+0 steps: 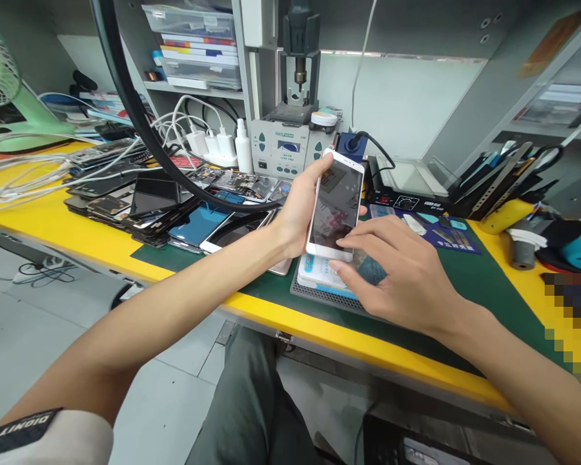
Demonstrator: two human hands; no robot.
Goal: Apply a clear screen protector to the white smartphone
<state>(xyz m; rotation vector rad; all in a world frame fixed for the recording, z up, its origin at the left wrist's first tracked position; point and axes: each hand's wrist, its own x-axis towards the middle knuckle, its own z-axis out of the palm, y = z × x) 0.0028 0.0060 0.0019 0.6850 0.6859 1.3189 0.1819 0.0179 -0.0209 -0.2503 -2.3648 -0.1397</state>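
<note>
My left hand (297, 210) grips a white smartphone (336, 205) by its left edge and holds it upright above the green work mat (465, 271), its dark screen facing me. My right hand (397, 271) reaches to the phone's lower end, with the fingertips touching the bottom of the screen and the thumb under its lower edge. Below the phone a white and blue device (319, 274) lies on a grey ribbed pad (314, 297).
A heap of phones and screens (150, 206) covers the yellow bench (53, 219) at left, with white cables and chargers (208, 142) behind. A rework station (285, 145) stands at the back centre, a heating plate (407, 184) right of it, tools (508, 174) at far right.
</note>
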